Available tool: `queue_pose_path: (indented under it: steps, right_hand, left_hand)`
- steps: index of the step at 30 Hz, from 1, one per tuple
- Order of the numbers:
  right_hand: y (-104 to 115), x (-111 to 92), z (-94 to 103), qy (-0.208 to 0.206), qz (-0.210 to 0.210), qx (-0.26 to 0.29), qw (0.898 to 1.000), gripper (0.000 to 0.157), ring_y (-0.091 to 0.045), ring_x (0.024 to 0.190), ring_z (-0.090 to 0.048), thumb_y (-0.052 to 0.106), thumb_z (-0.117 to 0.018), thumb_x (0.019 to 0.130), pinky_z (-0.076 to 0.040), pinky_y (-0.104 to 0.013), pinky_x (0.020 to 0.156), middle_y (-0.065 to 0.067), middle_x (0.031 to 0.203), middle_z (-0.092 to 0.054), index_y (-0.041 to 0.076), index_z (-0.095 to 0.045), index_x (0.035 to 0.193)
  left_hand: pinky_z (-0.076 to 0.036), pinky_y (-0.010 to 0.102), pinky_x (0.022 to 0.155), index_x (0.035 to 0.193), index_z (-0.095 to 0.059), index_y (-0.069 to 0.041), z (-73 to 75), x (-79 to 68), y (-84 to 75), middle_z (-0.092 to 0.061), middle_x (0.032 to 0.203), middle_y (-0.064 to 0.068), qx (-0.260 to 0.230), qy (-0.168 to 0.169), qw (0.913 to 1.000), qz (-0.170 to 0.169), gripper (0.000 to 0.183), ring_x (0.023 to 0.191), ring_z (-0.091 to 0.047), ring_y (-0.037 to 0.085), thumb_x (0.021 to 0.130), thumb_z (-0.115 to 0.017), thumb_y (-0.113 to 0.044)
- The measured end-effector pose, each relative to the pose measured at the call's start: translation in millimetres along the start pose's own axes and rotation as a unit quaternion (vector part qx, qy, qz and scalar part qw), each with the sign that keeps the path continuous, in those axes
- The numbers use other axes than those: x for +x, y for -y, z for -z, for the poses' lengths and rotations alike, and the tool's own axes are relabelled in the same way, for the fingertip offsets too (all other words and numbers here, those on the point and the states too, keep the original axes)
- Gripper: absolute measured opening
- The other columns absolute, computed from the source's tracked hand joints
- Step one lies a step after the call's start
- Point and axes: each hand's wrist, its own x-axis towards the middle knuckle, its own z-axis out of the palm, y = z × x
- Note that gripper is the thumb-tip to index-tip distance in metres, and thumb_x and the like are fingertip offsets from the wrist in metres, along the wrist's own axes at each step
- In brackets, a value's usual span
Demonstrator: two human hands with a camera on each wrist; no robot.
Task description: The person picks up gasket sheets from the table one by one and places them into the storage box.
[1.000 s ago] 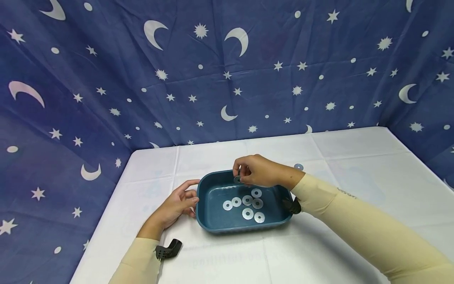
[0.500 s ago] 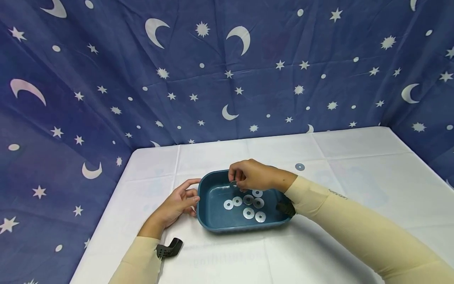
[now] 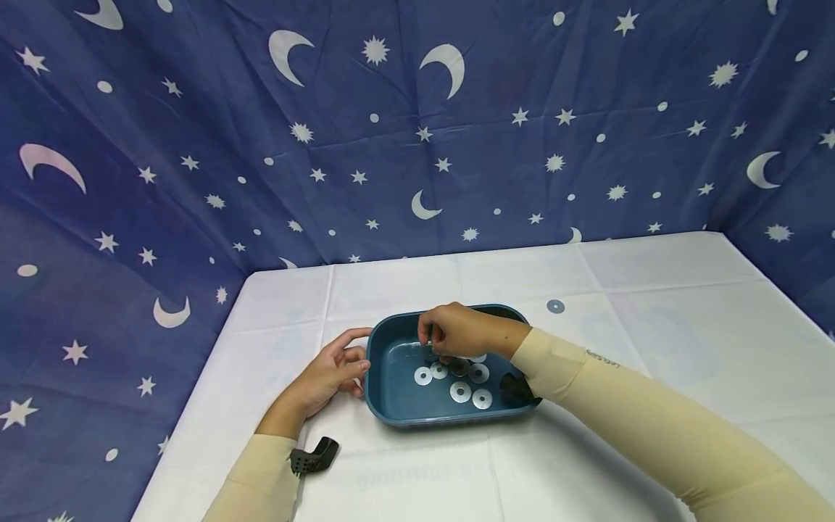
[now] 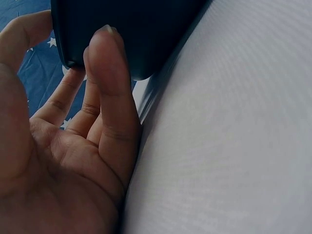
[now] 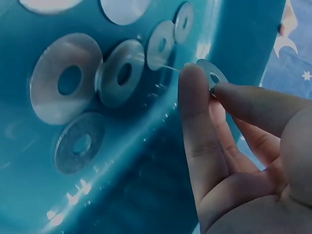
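Note:
A blue-teal plastic tub (image 3: 450, 421) sits on the white-covered table. My left hand (image 3: 329, 378) lies against the tub's left end from outside, its relaxed fingers and thumb touching the wall and rim. Inside the tub, my right hand (image 3: 459, 330) pinches a flat metal washer (image 5: 206, 66) between thumb and index finger, low over the floor near the back wall. Several similar washers (image 3: 460, 400) lie flat on the tub floor, in front of the right hand. In the right wrist view, two larger washers (image 5: 41, 92) lie edge to edge; the right hand hides part of the group in the head view.
One more washer (image 3: 550, 307) lies on the white tablecloth (image 3: 652, 326) behind the tub's right end. Blue fabric with moons and stars (image 3: 365, 145) hangs behind and beside the table. A black wrist mount (image 3: 314, 457) juts from the left sleeve.
My right hand has moved left and down into the tub, still pinching the washer. My left hand keeps its place at the tub's end.

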Motion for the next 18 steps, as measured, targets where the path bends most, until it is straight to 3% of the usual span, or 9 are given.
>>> queue_pose_path:
  steps: [7,18]
  right_hand:
    - [0.0,5.2,-7.5,0.012,-0.010,-0.015,1.000,0.018,-0.011,0.066,-0.061,-0.009,-0.059,0.091,-0.052,-0.020,0.059,-0.008,0.085,-0.067,0.005,-0.065,0.099]
    - [1.7,14.1,-16.2,-0.002,-0.017,-0.085,0.996,0.012,-0.012,0.070,-0.055,-0.005,-0.065,0.090,-0.049,-0.023,0.063,-0.002,0.085,-0.065,0.007,-0.066,0.092]
  left_hand:
    - [-0.057,0.025,0.058,0.150,-0.033,-0.008,-1.0,1.7,-0.3,-0.060,0.088,-0.005,-0.001,0.000,1.0000,0.003,0.061,0.064,-0.062,0.009,0.097,-0.063,-0.008]
    - [-0.057,0.025,0.057,0.151,-0.032,-0.007,0.3,0.5,-0.2,-0.061,0.088,-0.004,-0.004,0.001,1.0000,0.001,0.062,0.063,-0.063,0.010,0.097,-0.062,-0.007]
